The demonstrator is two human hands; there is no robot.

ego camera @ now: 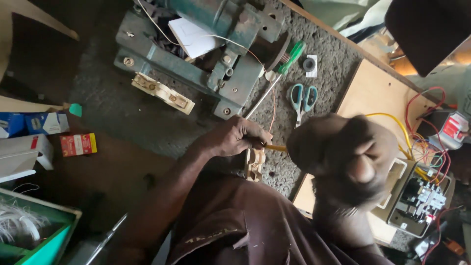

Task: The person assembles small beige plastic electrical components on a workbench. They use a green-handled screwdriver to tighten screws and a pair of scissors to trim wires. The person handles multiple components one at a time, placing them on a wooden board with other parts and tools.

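Note:
My left hand (235,137) is closed around a thin yellow rod-like tool (276,147) and rests over a cream plastic block (255,165) on the grey mat (122,113). My right hand (343,157) is a blurred fist close to the camera, just right of the yellow tool's end. That end is hidden behind it, so I cannot tell whether the fist grips it. A brown sleeve runs down from my left arm.
A green metal machine (206,54) with white paper on it stands at the top. Beside it lie a green-handled screwdriver (293,55), teal scissors (302,98) and another cream block (163,93). A wooden board (373,93) carries a wired switch unit (417,198). Small boxes (78,145) lie left.

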